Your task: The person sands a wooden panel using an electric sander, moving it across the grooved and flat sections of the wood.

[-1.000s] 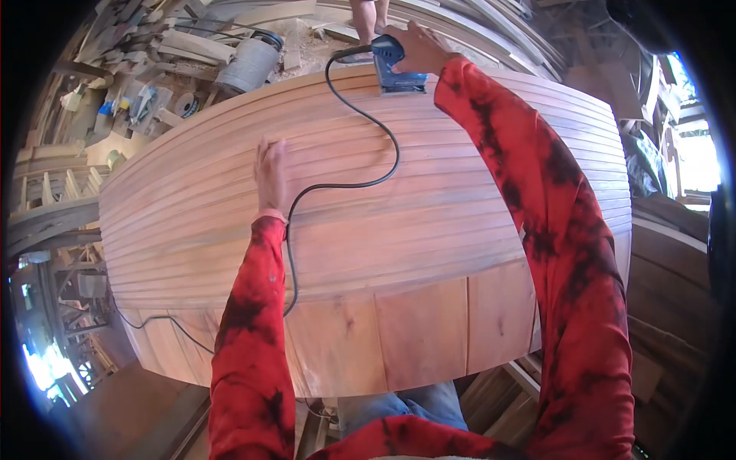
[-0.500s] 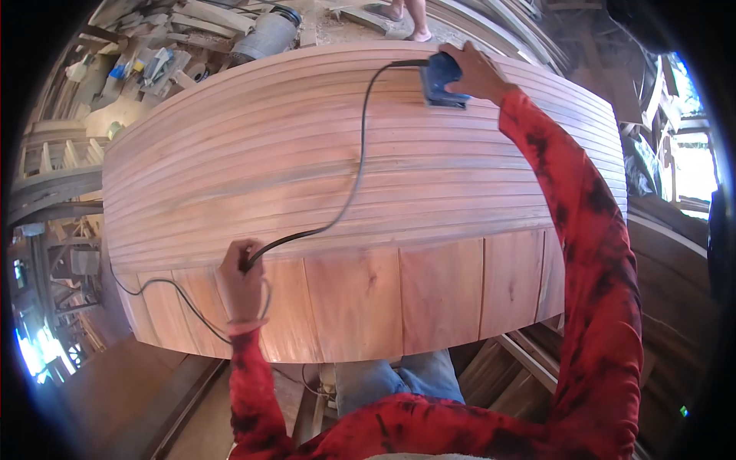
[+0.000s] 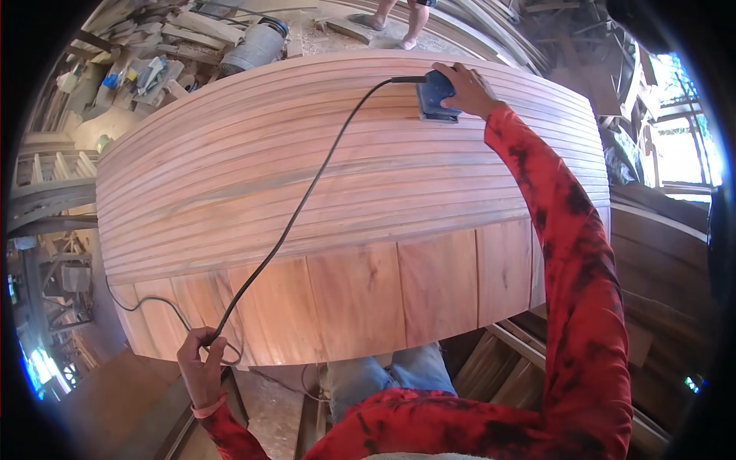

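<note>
A blue electric sander rests on the far part of a large grooved wooden panel. My right hand is closed over the sander's top from the right. From the sander's left side a black power cord runs nearly straight across the panel to my left hand. That hand pinches the cord at the panel's near left edge. More of the cord loops beside the hand and lies over the plain boards at left. The sander's underside is hidden.
Behind the panel stand a person's bare legs in slippers. A grey metal cylinder lies at the back left among scrap wood. Long boards are stacked at the right. My knees are close to the panel's near edge.
My left hand has moved down and left with the cord, pulling it straighter. My right hand and the sander sit slightly lower and to the left in view. The other person's legs have shifted.
</note>
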`<state>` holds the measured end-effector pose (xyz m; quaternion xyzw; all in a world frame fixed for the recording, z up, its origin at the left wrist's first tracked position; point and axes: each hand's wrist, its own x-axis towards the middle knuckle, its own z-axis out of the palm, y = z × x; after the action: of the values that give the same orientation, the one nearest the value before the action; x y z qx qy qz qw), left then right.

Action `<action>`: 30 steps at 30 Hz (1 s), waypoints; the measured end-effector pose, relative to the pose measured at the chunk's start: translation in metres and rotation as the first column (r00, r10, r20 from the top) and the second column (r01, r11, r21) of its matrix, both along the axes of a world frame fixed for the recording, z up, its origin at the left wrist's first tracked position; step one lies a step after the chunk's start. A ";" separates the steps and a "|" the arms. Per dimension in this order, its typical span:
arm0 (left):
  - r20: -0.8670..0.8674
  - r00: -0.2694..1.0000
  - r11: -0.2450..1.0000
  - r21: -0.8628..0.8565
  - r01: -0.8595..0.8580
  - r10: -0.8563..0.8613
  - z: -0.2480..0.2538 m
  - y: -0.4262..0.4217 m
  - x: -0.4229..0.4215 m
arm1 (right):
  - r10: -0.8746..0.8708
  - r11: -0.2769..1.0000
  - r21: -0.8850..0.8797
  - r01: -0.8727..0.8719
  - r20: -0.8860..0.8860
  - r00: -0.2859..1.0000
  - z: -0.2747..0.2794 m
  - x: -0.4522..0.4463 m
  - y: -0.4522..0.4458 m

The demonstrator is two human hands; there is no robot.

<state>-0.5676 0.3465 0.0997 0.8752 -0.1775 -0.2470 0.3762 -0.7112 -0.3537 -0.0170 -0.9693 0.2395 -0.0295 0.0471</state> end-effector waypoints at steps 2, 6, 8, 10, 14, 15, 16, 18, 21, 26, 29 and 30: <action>0.027 0.999 0.999 -0.031 -0.035 0.036 0.004 0.008 0.002 | 0.038 0.999 -0.004 -0.037 0.017 0.999 -0.003 0.018 0.012; 0.010 0.994 0.994 -0.012 -0.112 0.112 0.021 0.021 0.000 | 0.066 0.997 0.027 -0.066 -0.020 0.998 0.000 0.050 0.044; -0.020 0.986 0.985 -0.049 -0.167 0.166 0.030 0.032 0.003 | 0.053 0.999 0.004 -0.053 -0.042 0.998 -0.001 0.073 0.062; 0.013 0.977 0.977 -0.030 -0.212 0.212 0.036 0.051 0.006 | 0.065 0.998 0.026 -0.064 -0.037 0.997 0.001 0.094 0.077; 0.109 0.956 0.962 -0.022 -0.273 0.274 0.048 0.089 0.013 | 0.110 0.993 0.032 -0.110 0.001 0.994 -0.006 0.133 0.101; 0.117 0.943 0.950 -0.023 -0.312 0.313 0.051 0.097 0.015 | 0.114 0.993 0.033 -0.114 0.002 0.994 -0.009 0.144 0.107; 0.118 0.942 0.949 -0.022 -0.315 0.315 0.054 0.103 0.016 | 0.137 0.990 0.032 -0.138 0.022 0.990 -0.012 0.155 0.114; 0.145 0.938 0.949 -0.082 -0.304 0.314 0.061 0.108 0.017 | 0.191 0.982 -0.008 -0.191 0.069 0.979 -0.014 0.176 0.133; 0.160 0.925 0.938 -0.018 -0.347 0.345 0.061 0.123 0.019 | 0.194 0.981 -0.019 -0.194 0.031 0.980 -0.005 0.207 0.171; 0.143 0.913 0.925 -0.060 -0.376 0.381 0.057 0.139 0.024 | 0.209 0.978 -0.051 -0.204 0.119 0.971 -0.018 0.262 0.219; 0.138 0.915 0.925 -0.065 -0.374 0.380 0.058 0.141 0.026 | 0.189 0.981 0.028 -0.191 0.047 0.981 -0.017 0.295 0.245; 0.140 0.914 0.924 -0.066 -0.376 0.381 0.059 0.143 0.027 | 0.192 0.981 0.028 -0.193 0.047 0.980 -0.017 0.306 0.255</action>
<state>-0.5403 0.4893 0.1588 0.9019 -0.0372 -0.0996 0.4187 -0.4056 -0.0990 -0.0337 -0.9861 0.1439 -0.0425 0.0706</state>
